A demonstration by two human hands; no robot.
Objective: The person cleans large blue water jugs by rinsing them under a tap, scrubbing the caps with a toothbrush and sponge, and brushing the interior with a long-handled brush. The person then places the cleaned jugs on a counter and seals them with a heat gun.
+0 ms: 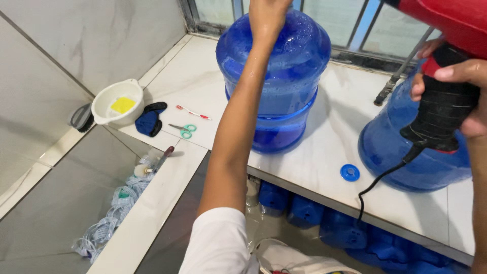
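From the head camera: you are pressing your left hand down on the top of the wet blue water jug standing on the white surface; whether those fingers are clenched cannot be told. Your right hand is clenching the black grip of a red heat gun, just above a second jug. A blue cap is lying below it. The trailing cord is hanging near wetness; water could reach it.
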